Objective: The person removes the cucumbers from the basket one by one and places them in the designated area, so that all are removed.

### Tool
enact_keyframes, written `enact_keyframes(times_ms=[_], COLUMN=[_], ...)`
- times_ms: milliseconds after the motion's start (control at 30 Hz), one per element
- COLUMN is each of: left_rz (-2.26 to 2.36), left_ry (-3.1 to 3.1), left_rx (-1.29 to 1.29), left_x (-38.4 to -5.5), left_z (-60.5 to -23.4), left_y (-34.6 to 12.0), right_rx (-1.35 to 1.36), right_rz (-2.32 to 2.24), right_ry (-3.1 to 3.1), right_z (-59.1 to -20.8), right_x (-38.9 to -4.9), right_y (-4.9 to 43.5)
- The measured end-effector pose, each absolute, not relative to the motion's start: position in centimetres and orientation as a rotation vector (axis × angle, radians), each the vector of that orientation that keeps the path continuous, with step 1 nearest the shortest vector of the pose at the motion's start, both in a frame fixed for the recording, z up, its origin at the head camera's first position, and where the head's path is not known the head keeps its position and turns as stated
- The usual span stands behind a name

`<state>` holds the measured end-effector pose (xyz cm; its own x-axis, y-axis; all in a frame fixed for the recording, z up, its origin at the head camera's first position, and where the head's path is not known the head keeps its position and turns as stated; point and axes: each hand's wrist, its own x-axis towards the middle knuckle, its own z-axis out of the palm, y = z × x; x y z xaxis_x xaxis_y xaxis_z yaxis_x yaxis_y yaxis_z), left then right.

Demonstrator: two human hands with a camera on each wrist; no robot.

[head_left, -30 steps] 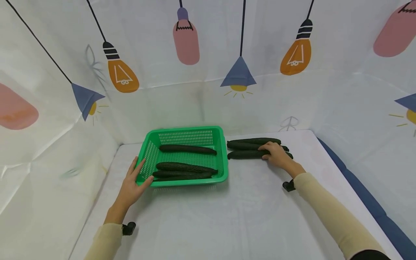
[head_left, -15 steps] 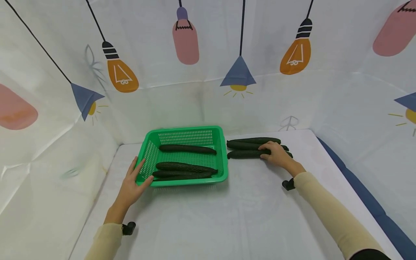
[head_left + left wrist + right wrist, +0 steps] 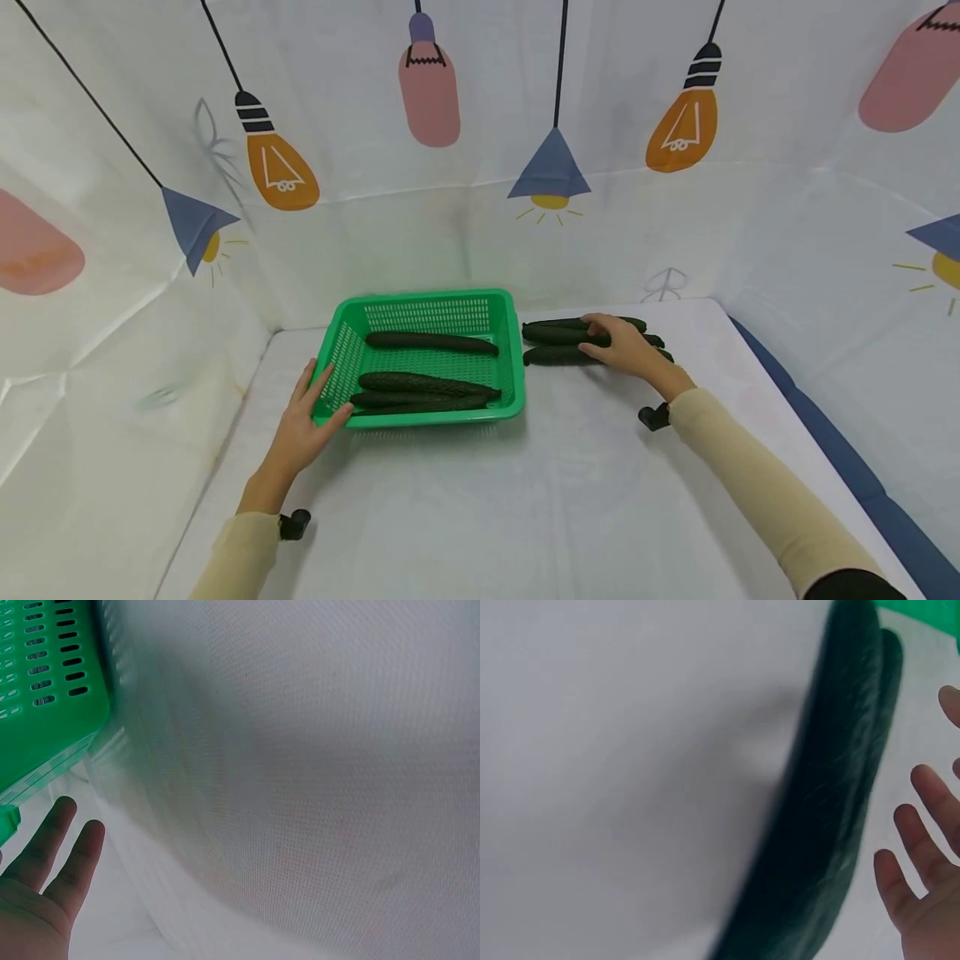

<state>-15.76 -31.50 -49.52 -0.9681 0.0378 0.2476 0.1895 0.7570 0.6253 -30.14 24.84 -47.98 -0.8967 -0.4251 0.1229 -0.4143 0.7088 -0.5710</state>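
Observation:
My left hand [image 3: 300,429] rests with spread fingers at the left front corner of a green plastic basket [image 3: 435,419]. In the left wrist view, fingers [image 3: 79,870] stretch out straight beneath the basket's wall [image 3: 60,727]. One dark green cucumber [image 3: 431,342] lies at the back inside it, and a few more cucumbers [image 3: 427,385] lie together at its front. To its right, three cucumbers [image 3: 551,357] lie side by side on the table. Over these hovers my right hand [image 3: 628,348], thumb and fingers apart; the right wrist view has its straight fingers beside a cucumber [image 3: 821,780].
A white cloth covers the table [image 3: 480,517]. White sheeting printed with hanging lamps [image 3: 551,171] rises behind and at both sides. A blue strip [image 3: 810,433] runs along the right table edge. Each wrist wears a small black camera [image 3: 295,525].
My right hand has shifted slightly left and back over the cucumbers, and its thumb and fingers have spread. The left hand and the basket have stayed in place.

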Motion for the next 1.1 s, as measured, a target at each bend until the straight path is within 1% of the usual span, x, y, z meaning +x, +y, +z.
enact_keyframes(times_ms=[233, 567, 933, 1100], left_rz=[-1.023, -1.021, -1.023, -1.024], left_ry=[-2.746, -2.750, -2.769, -2.767], left_rx=[-0.174, -0.187, -0.177, -0.179], left_x=[-15.8, -15.8, -15.7, -15.6], left_z=[-49.4, -49.3, -49.1, -49.2], left_y=[-31.5, -31.6, -31.4, -31.4], right_rx=[-0.739, -0.759, -0.925, -0.990], right_rz=[-0.971, -1.027, -1.061, -1.002], right_ry=[2.795, 2.679, 2.660, 2.625], right_z=[-46.0, -44.2, -41.5, -40.2], right_x=[-30.2, -29.6, -29.2, -29.2], right_y=[22.2, 18.3, 13.6, 11.2])
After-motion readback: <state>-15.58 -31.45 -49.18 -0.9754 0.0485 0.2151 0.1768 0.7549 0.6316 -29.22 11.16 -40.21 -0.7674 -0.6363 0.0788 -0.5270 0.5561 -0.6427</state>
